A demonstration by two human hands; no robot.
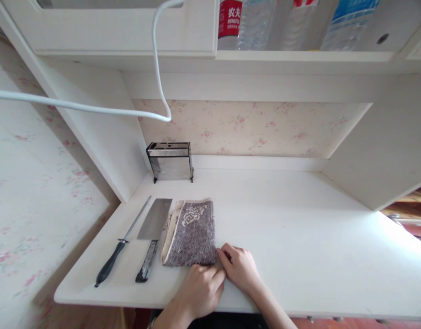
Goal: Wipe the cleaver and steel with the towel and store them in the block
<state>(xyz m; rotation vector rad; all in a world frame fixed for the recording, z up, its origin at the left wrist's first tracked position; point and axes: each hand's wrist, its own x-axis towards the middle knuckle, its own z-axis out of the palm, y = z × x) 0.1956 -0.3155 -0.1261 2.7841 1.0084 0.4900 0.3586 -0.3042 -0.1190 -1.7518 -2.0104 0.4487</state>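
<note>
A folded grey-brown towel [191, 233] with a pale pattern lies flat on the white desk [299, 237]. My left hand [199, 290] rests at the towel's near edge with its fingers curled. My right hand [239, 267] lies just right of it, fingertips pinching the towel's near right corner. Left of the towel lies a cleaver [151, 235] with a dark handle, and further left a honing steel [119, 246] with a black handle.
A shiny metal knife holder [169, 161] stands at the back left against the floral wall. A white cable [155, 77] hangs across from the left. Water bottles [254, 23] stand on the shelf above. The desk's front edge runs just under my hands.
</note>
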